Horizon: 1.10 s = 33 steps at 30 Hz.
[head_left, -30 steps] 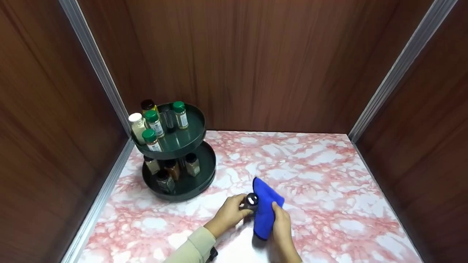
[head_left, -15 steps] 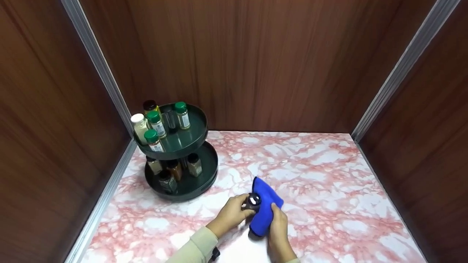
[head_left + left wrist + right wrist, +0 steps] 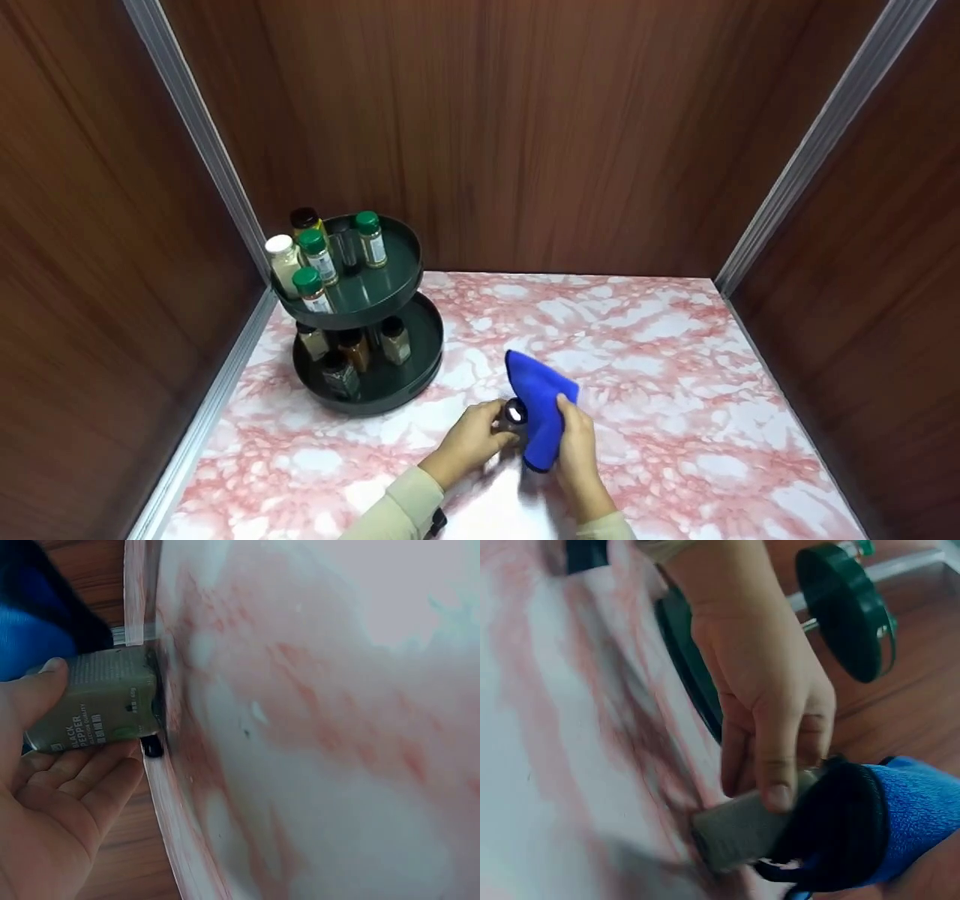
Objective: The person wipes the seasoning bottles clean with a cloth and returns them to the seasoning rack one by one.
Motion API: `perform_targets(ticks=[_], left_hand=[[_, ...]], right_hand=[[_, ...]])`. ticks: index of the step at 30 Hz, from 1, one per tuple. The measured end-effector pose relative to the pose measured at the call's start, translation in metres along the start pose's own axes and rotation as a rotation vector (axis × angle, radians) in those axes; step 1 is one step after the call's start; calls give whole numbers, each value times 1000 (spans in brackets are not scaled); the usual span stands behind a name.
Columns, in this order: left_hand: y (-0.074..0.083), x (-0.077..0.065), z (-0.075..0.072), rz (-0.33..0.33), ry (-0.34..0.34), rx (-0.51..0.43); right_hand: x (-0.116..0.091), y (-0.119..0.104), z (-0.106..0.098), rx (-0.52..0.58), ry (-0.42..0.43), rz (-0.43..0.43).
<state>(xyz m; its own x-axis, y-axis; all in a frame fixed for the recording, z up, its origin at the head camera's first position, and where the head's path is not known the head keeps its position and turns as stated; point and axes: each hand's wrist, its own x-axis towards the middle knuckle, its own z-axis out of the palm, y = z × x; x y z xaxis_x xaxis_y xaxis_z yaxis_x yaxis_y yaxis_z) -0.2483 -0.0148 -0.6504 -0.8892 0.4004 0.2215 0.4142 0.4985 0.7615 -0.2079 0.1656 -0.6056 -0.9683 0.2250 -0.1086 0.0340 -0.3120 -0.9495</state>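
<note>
My left hand [image 3: 471, 437] grips a small pepper jar [image 3: 97, 697] with a dark cap, its label reading black pepper in the left wrist view. The jar stands upright, its base at or just above the tabletop. My right hand [image 3: 577, 454] pinches a folded blue cloth [image 3: 541, 405] with black edging, thumb on top and the other fingers hidden behind it. The cloth lies against the right side of the jar and its cap. In the right wrist view the cloth [image 3: 915, 802] covers the jar's upper end, while the thumb and fingers of the left hand [image 3: 765, 682] hold its body.
A two-tier dark green turntable rack [image 3: 375, 300] stands at the left. Several green-capped, white-capped and dark-capped bottles are on its upper tier; several dark-capped jars fill part of the lower. Wood-grain panels [image 3: 480, 135] enclose the pink-and-white marbled table [image 3: 637, 360].
My right hand and the cloth dip slightly, then shift up and away along the jar, and the cloth's far corner leans more to the left. The left hand holds the jar almost still.
</note>
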Motion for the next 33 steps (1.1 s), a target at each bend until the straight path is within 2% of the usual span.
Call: perform_targets(ticks=[4,8,11,14,19,21,25,29,33], left_hand=[[1,0,1,14,29,87],[1,-2,0,-14,44,89],[0,-3,0,-39,44,64],[-2,-4,0,-48,33,46],[-1,-3,-2,-23,30,16],[1,-2,-3,-17,30,17],[4,-1,-2,-10,38,63],[6,-1,1,-20,58,96],[7,-2,3,-51,61,53]], right_hand=[[10,25,-1,12,-10,9],[10,44,-9,-19,-17,63],[3,41,-13,-83,4,91],[-8,24,-13,-131,14,98],[-7,0,-7,-90,-38,37],[1,1,-5,-39,-44,14],[16,20,-5,28,-37,18],[17,36,-8,-64,-2,39],[10,39,-14,-171,46,55]])
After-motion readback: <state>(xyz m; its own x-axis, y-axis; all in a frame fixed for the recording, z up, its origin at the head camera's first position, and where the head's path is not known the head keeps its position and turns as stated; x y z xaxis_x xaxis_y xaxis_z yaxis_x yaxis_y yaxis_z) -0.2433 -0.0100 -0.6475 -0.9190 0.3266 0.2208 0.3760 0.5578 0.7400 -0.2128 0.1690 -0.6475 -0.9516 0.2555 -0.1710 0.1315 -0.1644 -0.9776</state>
